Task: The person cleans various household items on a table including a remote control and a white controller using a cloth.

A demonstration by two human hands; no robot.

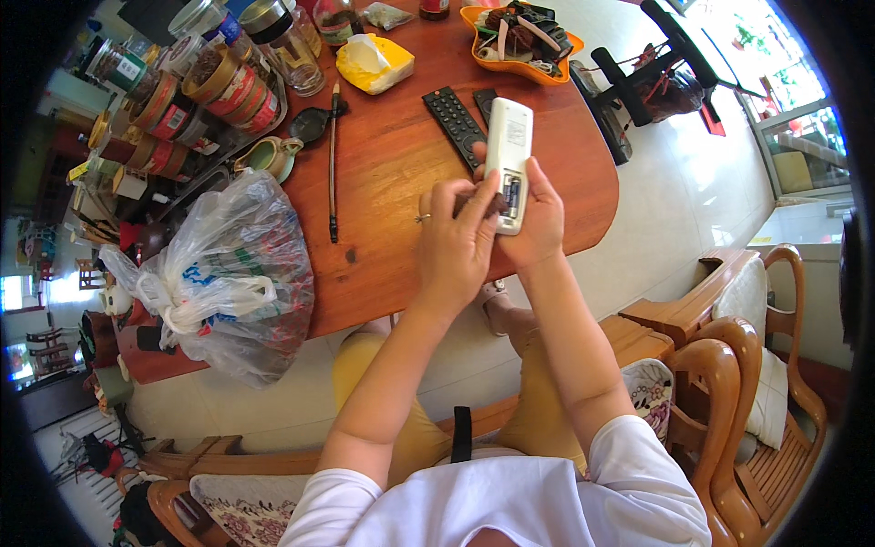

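Observation:
My right hand point(540, 222) grips a white remote control point(511, 126) from underneath, its back turned up. The battery compartment in its lower half is uncovered, and batteries point(511, 190) with dark wrappers lie inside. Between the fingers of my left hand point(456, 236) is a small dark brown object point(497, 204), held at the edge of that compartment; the fingers hide most of it, so I cannot tell what it is. A black remote control point(452, 126) lies on the wooden table just beyond my hands. Another black remote control point(484, 101) is partly covered by the white one.
On the table point(383, 273) a tied plastic bag point(232, 280) bulges at left, near a long brush point(333, 164), a small green pitcher point(270, 157) and jars point(236, 89). Farther back are a yellow tissue pack point(374, 65) and a filled orange bowl point(478, 58). Wooden chairs point(724, 369) stand at right.

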